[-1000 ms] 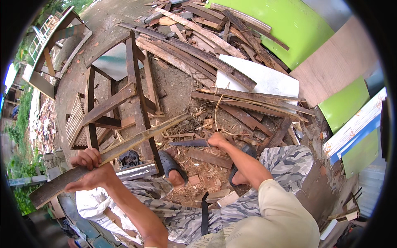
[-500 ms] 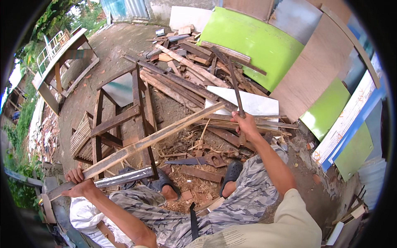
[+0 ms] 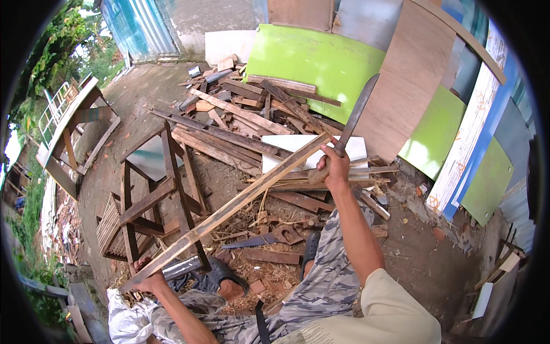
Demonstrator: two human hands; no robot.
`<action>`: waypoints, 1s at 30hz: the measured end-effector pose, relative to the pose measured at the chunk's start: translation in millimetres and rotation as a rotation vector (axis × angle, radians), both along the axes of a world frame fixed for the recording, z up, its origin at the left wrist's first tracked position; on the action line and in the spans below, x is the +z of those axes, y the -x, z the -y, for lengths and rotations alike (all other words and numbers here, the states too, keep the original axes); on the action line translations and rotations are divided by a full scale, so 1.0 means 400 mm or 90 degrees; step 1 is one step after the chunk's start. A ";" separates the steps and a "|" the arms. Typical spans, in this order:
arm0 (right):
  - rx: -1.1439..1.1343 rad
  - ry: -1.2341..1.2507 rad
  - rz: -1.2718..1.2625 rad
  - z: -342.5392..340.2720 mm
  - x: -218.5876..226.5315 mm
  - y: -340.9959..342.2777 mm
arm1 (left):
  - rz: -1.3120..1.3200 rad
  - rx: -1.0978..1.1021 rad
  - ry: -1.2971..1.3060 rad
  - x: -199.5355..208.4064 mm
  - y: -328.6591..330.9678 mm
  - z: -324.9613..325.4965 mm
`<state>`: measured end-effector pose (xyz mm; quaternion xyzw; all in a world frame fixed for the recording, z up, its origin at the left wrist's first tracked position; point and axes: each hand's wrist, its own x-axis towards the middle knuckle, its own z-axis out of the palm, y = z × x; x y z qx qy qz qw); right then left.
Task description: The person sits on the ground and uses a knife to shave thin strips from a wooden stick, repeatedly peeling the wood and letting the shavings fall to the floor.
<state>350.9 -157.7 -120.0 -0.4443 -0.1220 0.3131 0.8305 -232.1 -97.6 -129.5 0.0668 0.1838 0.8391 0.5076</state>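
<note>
Head view: my left hand (image 3: 150, 280) grips the lower end of a long wooden strip (image 3: 229, 209), fingers wrapped around it, while my right hand (image 3: 335, 163) is closed on the wooden handle of a machete (image 3: 360, 108). The strip slopes up and across from my left hand, its far end just beside my right; whether the two touch, I cannot tell. The blade rises from my right hand, pointing away from me and leaning outward.

On the ground between my hands, and lower than the right one, a handsaw (image 3: 252, 241) lies among shavings near my sandal (image 3: 217, 272). Just beyond my left hand stands a dark wooden frame (image 3: 147, 202), a slatted crate (image 3: 112, 229) on its outer side; a white sack (image 3: 127, 318) sits just below that hand, close to my body. Past my right hand, a white panel (image 3: 275, 141) lies near a heap of scrap wood (image 3: 246, 109), and a bright green panel (image 3: 321, 60) stands farther off behind the heap.
</note>
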 end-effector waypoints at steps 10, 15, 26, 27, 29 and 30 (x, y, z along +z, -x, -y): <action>0.029 -0.071 -0.135 -0.016 0.006 -0.045 | -0.117 -0.007 0.448 -0.184 -0.096 0.214; 0.057 -0.116 -0.172 -0.049 -0.006 -0.083 | 0.032 -0.099 0.619 -0.392 -0.137 0.309; 0.132 -0.144 -0.130 -0.059 0.009 -0.066 | -0.376 -0.933 0.704 -0.329 -0.346 0.282; 0.146 -0.152 -0.127 -0.064 0.018 -0.052 | -0.458 -1.038 0.667 -0.285 -0.361 0.261; 0.171 -0.170 -0.135 -0.077 0.031 -0.023 | -0.999 -0.897 0.545 -0.211 -0.416 0.210; 0.181 -0.176 -0.137 -0.079 0.034 -0.016 | -1.251 -0.787 0.457 -0.172 -0.458 0.184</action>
